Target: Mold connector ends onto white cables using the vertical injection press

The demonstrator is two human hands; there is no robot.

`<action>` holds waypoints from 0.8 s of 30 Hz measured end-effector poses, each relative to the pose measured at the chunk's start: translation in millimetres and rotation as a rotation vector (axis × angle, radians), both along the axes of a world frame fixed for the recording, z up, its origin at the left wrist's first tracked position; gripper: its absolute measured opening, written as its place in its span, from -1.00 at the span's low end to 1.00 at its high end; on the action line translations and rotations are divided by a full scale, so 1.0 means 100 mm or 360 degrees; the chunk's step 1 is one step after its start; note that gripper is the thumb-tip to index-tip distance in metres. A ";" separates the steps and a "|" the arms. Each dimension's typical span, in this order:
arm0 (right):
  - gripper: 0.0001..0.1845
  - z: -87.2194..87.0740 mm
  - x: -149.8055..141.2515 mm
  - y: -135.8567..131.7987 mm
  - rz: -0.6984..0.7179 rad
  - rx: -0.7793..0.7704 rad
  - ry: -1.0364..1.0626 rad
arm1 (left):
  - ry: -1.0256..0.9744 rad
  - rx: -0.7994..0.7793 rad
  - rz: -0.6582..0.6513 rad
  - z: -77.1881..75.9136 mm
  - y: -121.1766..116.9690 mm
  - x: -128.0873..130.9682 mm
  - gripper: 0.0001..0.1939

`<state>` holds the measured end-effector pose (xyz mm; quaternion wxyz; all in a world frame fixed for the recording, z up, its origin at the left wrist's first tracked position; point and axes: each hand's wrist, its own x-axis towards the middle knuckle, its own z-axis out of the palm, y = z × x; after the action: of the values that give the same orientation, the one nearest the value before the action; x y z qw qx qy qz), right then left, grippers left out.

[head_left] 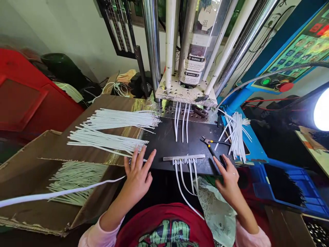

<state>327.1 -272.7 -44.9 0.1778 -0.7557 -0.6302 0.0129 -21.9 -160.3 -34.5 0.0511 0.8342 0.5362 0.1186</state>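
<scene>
My left hand (140,169) is spread open, fingertips at the right-hand ends of a bundle of white cables (108,140) on a cardboard sheet. My right hand (227,175) lies with fingers apart at the handle of black-and-yellow cutting pliers (212,151); whether it grips them I cannot tell for sure, but the fingers look loose. Between my hands a narrow metal bar (183,157) rests near the table's front edge. Several white cables (180,175) with pale moulded ends hang from it towards my lap. More white cables (177,127) stick out of the press.
A press with a white plate (185,94) and steel columns stands behind. Another cable bundle (123,118) lies at back left, and a loose pile (238,137) at right. A cardboard box (77,181) of cables sits left. A control panel (290,58) and bright lamp (322,109) are right.
</scene>
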 end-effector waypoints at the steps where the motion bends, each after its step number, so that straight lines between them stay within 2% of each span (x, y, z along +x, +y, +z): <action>1: -0.21 0.08 0.04 -0.01 0.0090 -0.0004 0.0153 | -0.0047 -0.0028 -0.0093 0.03 0.00 0.04 -0.22; 3: -0.30 0.23 0.08 0.02 0.0187 0.0039 0.0434 | -0.0167 -0.0060 -0.0230 0.05 0.03 0.17 -0.32; 5: -0.42 0.34 0.01 0.11 0.0201 0.0137 0.0598 | -0.0299 -0.0051 -0.0252 0.02 0.11 0.32 -0.50; 8: -0.63 0.44 -0.26 0.33 0.0220 0.0342 0.0643 | -0.0427 -0.0049 -0.0254 -0.05 0.24 0.49 -0.78; 10: -0.78 0.48 -0.52 0.47 0.0279 0.0472 0.0542 | -0.0491 -0.0066 -0.0322 -0.03 0.29 0.55 -0.87; 12: -0.81 0.54 -0.79 0.60 0.0388 0.0516 0.0325 | -0.0594 -0.0055 -0.0422 0.04 0.29 0.58 -0.88; 15: -0.83 0.66 -1.10 0.76 0.0576 0.0426 0.0017 | -0.0785 0.0035 -0.0576 0.24 0.27 0.60 -0.84; 17: -0.92 0.73 -1.20 0.86 0.0674 0.0376 -0.0014 | -0.0910 0.0073 -0.0614 0.37 0.26 0.60 -0.81; 18: -0.91 0.76 -1.20 0.92 0.0706 0.0374 0.0044 | -0.0986 0.0058 -0.0604 0.42 0.27 0.59 -0.81; 20: -0.82 0.78 -1.11 1.04 0.0678 0.0383 0.0350 | -0.1174 -0.0077 -0.0496 0.49 0.31 0.57 -0.82; 21: -0.78 0.79 -1.02 1.10 0.0573 0.0400 0.0633 | -0.1297 -0.0200 -0.0397 0.50 0.34 0.54 -0.82; 24: -0.74 0.79 -0.67 1.22 0.0062 0.0534 0.1562 | -0.1770 -0.0697 -0.0018 0.45 0.43 0.47 -0.76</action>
<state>260.0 -150.7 34.1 0.5709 -0.6098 -0.4801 0.2678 24.8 -117.1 10.8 0.4956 0.6198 0.4366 0.4238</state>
